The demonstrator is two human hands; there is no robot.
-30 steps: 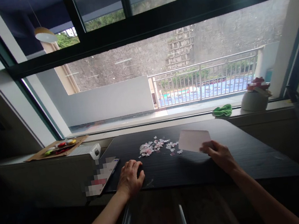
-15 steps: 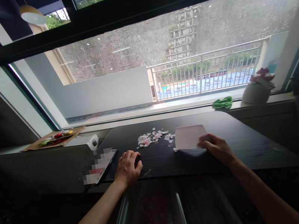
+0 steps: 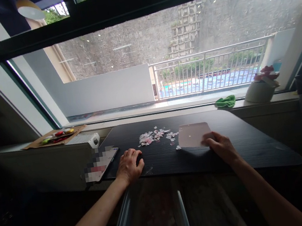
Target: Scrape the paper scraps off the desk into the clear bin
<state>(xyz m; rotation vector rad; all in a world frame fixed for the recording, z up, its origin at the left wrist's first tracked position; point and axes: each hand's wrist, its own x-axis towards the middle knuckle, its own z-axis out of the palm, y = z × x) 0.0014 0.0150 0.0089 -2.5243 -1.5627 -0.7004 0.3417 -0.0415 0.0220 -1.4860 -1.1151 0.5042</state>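
Observation:
My right hand (image 3: 221, 147) grips the near right corner of a thin, pale pink flat sheet with rounded corners (image 3: 191, 134), between thumb and fingers. The sheet is tilted above the dark tabletop (image 3: 248, 151), and a small pale speck shows on its face. Just left of it lies a scattered pile of small white and pink paper scraps (image 3: 151, 136); one single scrap sits near its lower left corner. My left hand (image 3: 130, 166) rests on the tabletop in front of the pile, thumb apart from loosely bent fingers, holding nothing.
A phone (image 3: 104, 164), partly blurred out, lies at the table's left edge. Below the front edge is a clear plastic bin (image 3: 183, 214), its contents dim. On the sill are a green cloth (image 3: 225, 102) and a pale round pot (image 3: 260, 90). Colourful items lie on cardboard (image 3: 34, 145) at left.
My right hand has shifted the pale sheet only slightly, and the speck now shows on it. My left hand stays in place on the table. The view has tipped a little.

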